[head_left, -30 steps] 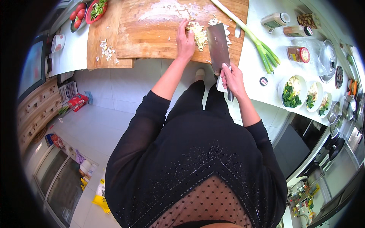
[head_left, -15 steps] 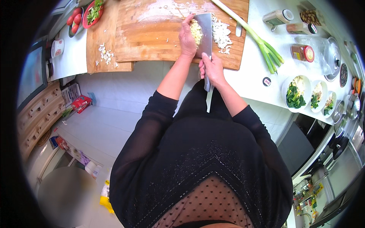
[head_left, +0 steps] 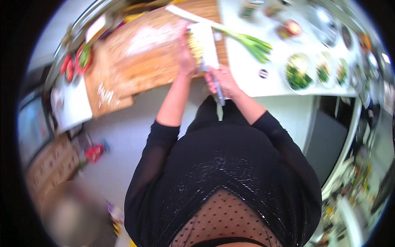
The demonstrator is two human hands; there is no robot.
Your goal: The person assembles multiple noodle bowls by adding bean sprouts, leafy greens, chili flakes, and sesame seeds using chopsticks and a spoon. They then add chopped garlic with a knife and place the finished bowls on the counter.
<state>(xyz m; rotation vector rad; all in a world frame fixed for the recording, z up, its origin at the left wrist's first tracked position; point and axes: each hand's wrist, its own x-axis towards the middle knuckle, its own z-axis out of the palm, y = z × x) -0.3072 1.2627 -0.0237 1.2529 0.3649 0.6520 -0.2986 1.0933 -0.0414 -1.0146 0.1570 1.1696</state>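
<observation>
My right hand (head_left: 224, 80) is wrapped round the handle of a cleaver (head_left: 210, 43), its wide blade pointing away from me. On the left part of the blade lies a heap of pale yellow chopped pieces, seemingly garlic or ginger (head_left: 195, 47). Cupped along that side, my left hand (head_left: 186, 55) holds the blade and keeps the heap against it; its fingertips are blurred. Both hands are over the near right edge of the wooden cutting board (head_left: 148, 61). A long leek or large green onion (head_left: 247, 41) lies just right of the cleaver, across the board's edge.
Bowls of chopped greens (head_left: 298, 72) stand on the right counter, near a round lidded jar (head_left: 289, 29). White scraps (head_left: 105, 94) lie on the board's left part. At far left are a red basket of greens (head_left: 83, 57) and red tomato-like vegetables (head_left: 67, 66). Flour-like powder (head_left: 152, 39) dusts the board.
The view has turned, and the counter has shifted left in it. The cleaver with its yellow heap has moved right over the board, now covering where the white chopped pieces lay.
</observation>
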